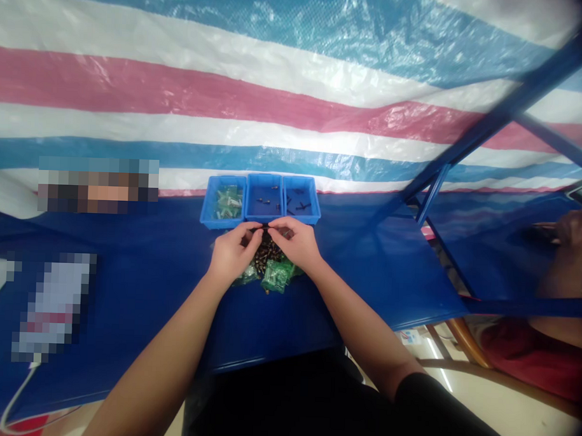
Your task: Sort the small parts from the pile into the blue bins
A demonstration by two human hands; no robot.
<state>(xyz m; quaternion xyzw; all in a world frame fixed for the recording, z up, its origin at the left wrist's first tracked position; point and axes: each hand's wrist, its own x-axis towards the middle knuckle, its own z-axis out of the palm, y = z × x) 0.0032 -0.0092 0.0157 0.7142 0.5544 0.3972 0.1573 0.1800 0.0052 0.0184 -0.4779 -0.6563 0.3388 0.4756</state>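
My left hand [233, 253] and my right hand [297, 243] meet above a pile of brassy and dark screw-like parts [267, 254]. Thumb and forefinger of each are pinched together on a small dark piece [265, 227] between them, too small to name surely. Green plastic packets [277, 275] lie at the near side of the pile, partly under my right hand. Just beyond my fingers stand three blue bins side by side. Green-and-white packets fill much of the left bin [205, 205]. A few small parts lie in the middle bin [263, 212] and the right bin [315, 203].
The blue table [365, 271] backs onto a striped plastic sheet [295, 110]. A blue metal frame [465, 141] rises on the right, with another person's arm [563, 272] beyond it. At left lie a blurred-out object [56, 305] and a white cable [15, 399].
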